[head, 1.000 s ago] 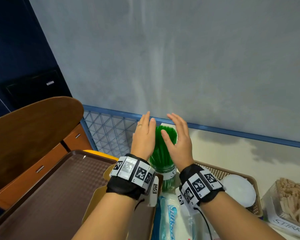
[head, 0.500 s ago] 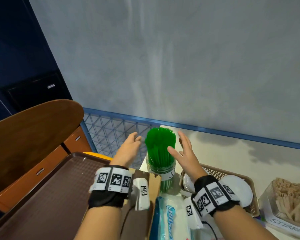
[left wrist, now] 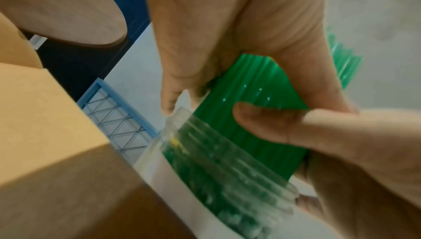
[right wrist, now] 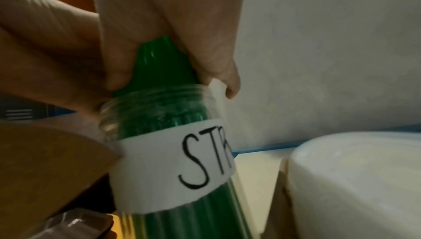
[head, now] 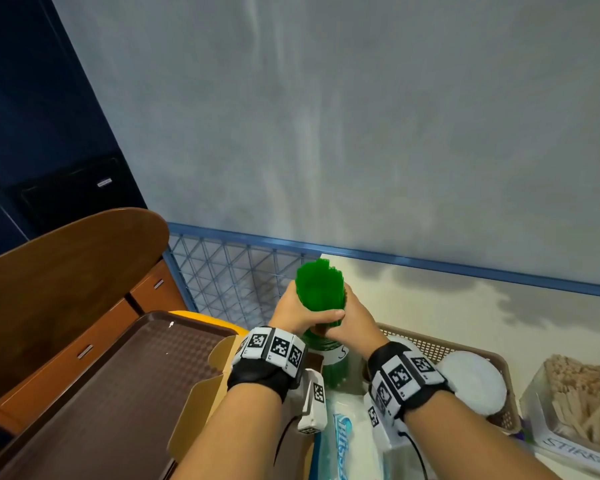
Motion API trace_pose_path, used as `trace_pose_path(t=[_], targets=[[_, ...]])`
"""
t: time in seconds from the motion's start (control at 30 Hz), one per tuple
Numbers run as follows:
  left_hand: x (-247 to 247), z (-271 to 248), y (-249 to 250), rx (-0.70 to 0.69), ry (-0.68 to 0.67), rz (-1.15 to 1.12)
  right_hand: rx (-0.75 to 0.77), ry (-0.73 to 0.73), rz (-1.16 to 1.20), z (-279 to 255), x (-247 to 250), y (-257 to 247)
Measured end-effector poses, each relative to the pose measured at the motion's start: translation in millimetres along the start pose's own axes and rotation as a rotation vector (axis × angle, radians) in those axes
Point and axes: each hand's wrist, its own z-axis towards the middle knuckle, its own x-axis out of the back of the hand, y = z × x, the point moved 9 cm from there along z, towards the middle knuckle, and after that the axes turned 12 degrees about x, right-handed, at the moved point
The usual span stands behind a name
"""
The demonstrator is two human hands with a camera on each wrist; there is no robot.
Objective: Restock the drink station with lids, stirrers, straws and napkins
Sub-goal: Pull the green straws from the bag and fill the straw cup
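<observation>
Straws (head: 320, 287), a dense green bundle, are being held upright in a clear jar (right wrist: 159, 134) at the back left corner of the pale counter (head: 430, 306), close to the grey wall (head: 361, 116). The bundle is being gripped from both sides just above the jar's threaded mouth: the left hand (head: 293, 311) is being wrapped around its left side, the right hand (head: 355, 318) around its right, and the fingers of both are being curled onto the green stems. In the left wrist view a thumb (left wrist: 262, 122) is being pressed across the front of the bundle, touching it. A white paper label (right wrist: 173, 167) with hand-written letters "STR" is being shown on the jar below the rim.

Just right of the jar, a stack of white lids (head: 471, 382) is being held in a tan woven basket (head: 499, 362). Further right, wooden stirrers (head: 582, 396) are being kept in a clear box (head: 541, 431) with a written label. Below the hands, a plastic-wrapped pack with blue lettering (head: 343, 445) is being partly covered by the forearms; what is inside cannot be told. To the left, a cardboard box (head: 201, 403) is being seen beside a brown tray (head: 101, 393), with a rounded wooden chair back (head: 66, 265) behind it. A blue wire grid (head: 229, 278) is being seen between the chair and the counter.
</observation>
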Motion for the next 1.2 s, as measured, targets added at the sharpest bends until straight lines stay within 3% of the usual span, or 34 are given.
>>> trace_pose_path(t=[0.17, 0.27, 0.5, 0.67, 0.77, 0.97, 1.1, 1.2], targets=[[6, -6, 27, -0.114, 0.071, -0.169, 0.007, 0.274, 0.146, -2, 26, -10], [5, -5, 33, -0.141, 0.035, -0.210, 0.028, 0.332, 0.110, -3, 39, -18], [-6, 0, 29, -0.166, -0.032, -0.288, 0.122, 0.201, 0.234, 1, 30, -21], [-11, 2, 39, -0.209, -0.064, -0.302, 0.119, 0.364, 0.235, 0, 36, -24], [-7, 2, 37, -0.162, -0.078, -0.350, 0.105, 0.299, 0.244, -3, 33, -28], [8, -2, 34, -0.088, 0.040, -0.442, 0.051, 0.136, 0.103, -2, 30, -22], [-4, -5, 31, -0.008, -0.033, -0.405, 0.052, 0.208, 0.076, -2, 34, -19], [-5, -11, 28, 0.042, -0.031, -0.388, -0.032, 0.206, 0.014, -5, 36, -4]])
